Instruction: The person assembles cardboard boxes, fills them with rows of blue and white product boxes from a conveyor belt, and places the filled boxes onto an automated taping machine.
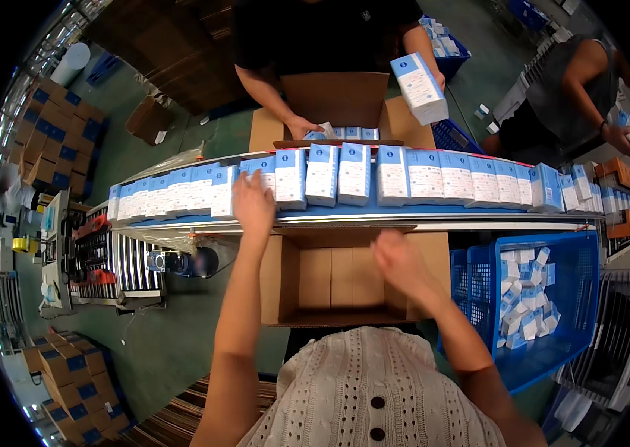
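Observation:
A row of upright white-and-blue boxes (pixel 354 175) stands along the conveyor belt (pixel 315 213) in front of me. My left hand (pixel 254 200) reaches to the belt, its fingers apart against the front of one box (pixel 258 165) left of the middle. Over the right side of an open brown carton (pixel 341 279) hovers my right hand (pixel 398 261); motion smears its fingers, and no box shows in it. The carton's bare inside bottom is visible, with its flaps folded out.
Across the belt a person holds a box (pixel 423 89) above another carton (pixel 334 93). A blue crate (pixel 589 298) with many small boxes stands at my right. Farther right is another person (pixel 576 97). A roller conveyor (pixel 136 261) and stacked cartons (pixel 54 138) are at left.

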Tool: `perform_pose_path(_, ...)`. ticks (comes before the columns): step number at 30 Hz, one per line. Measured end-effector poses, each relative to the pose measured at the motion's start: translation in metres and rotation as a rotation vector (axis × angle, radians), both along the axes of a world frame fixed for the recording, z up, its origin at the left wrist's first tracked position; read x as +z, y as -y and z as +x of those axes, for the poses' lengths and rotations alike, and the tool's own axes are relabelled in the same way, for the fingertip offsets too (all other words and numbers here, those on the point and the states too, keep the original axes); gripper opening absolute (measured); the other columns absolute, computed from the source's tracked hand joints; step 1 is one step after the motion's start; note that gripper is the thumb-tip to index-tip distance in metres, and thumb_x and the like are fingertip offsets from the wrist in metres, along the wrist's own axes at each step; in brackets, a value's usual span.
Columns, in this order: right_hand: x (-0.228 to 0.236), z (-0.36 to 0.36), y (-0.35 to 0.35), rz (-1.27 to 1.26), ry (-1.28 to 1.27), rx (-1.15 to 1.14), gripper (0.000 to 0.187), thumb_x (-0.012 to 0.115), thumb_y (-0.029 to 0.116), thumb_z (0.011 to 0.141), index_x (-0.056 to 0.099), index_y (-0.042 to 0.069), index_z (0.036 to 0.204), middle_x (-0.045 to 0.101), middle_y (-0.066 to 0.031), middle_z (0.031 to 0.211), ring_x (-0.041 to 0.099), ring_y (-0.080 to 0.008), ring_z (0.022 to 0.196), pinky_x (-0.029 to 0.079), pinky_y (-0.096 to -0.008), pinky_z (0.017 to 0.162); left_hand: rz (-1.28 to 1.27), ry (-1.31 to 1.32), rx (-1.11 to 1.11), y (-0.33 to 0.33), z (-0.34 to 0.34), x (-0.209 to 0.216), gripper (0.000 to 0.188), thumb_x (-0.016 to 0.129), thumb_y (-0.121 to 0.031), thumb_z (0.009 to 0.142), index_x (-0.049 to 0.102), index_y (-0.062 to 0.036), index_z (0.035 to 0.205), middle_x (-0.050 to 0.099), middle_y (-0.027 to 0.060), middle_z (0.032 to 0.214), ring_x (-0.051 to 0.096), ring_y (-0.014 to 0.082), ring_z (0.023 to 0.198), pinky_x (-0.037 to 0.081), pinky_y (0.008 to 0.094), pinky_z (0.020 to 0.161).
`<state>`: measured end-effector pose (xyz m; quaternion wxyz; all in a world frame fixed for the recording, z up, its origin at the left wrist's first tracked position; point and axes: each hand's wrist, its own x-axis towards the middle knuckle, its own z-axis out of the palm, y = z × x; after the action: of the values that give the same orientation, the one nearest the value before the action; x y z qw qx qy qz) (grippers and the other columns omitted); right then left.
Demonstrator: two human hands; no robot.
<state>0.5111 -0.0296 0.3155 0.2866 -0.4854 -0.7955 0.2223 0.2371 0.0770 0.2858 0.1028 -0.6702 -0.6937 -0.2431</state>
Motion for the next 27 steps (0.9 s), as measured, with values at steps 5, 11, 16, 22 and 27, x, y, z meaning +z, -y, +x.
perform_pose_path(5, -0.012, -0.038, -0.111, 0.126, 0.121, -0.207, 0.012, 0.050, 0.005, 0.076, 0.053, -0.006, 0.080, 0.051, -0.0214, 0.086, 0.048, -0.0378, 0.084, 0.042, -0.0425, 0.074, -0.335, -0.236, 0.017, -0.026, -0.006, -0.014, 0.084, 0.070, -0.020, 0.061, 0.024, -0.0017, 0.129, 0.043, 0.0266, 0.116, 0.047, 0.0370, 0.101, 0.042, 0.0381, 0.083)
perform_pose_path(11, -0.017, -0.062, -0.138, -0.120, 0.141, -0.274, 0.018, 0.048, 0.013, 0.081, 0.050, -0.006, 0.081, 0.052, -0.0234, 0.084, 0.051, -0.0388, 0.085, 0.041, -0.0442, 0.076, -0.617, 0.931, -0.210, -0.050, -0.068, 0.004, 0.045, 0.046, -0.002, 0.072, 0.040, 0.0066, 0.115, 0.058, 0.0187, 0.099, 0.056, 0.0227, 0.093, 0.044, 0.0320, 0.078)
perform_pose_path(16, -0.004, -0.019, -0.144, 0.173, 0.171, -0.462, 0.023, 0.047, 0.016, 0.082, 0.055, -0.005, 0.082, 0.055, -0.0226, 0.085, 0.052, -0.0352, 0.084, 0.043, -0.0427, 0.074, -0.674, 0.794, -0.161, -0.046, -0.060, 0.014, 0.066, 0.060, -0.035, 0.078, 0.034, 0.0066, 0.123, 0.052, 0.0198, 0.109, 0.051, 0.0235, 0.098, 0.042, 0.0315, 0.081)
perform_pose_path(22, -0.023, -0.037, -0.124, -0.205, 0.277, -0.301, 0.048, 0.057, 0.034, 0.077, 0.050, -0.010, 0.096, 0.051, -0.0284, 0.098, 0.052, -0.0397, 0.090, 0.045, -0.0410, 0.077, -0.898, 0.628, 0.073, -0.073, -0.057, 0.013, 0.084, 0.065, -0.044, 0.072, 0.027, 0.0111, 0.123, 0.047, 0.0236, 0.114, 0.052, 0.0267, 0.098, 0.046, 0.0343, 0.076)
perform_pose_path(27, -0.037, -0.041, -0.150, -0.274, 0.001, -0.400, 0.069, 0.063, 0.046, 0.070, 0.044, -0.013, 0.101, 0.049, -0.0304, 0.102, 0.052, -0.0400, 0.094, 0.044, -0.0396, 0.080, -0.727, 0.611, -0.057, -0.074, -0.069, 0.000, 0.086, 0.068, -0.043, 0.068, 0.028, 0.0119, 0.121, 0.049, 0.0275, 0.113, 0.051, 0.0337, 0.103, 0.040, 0.0342, 0.087)
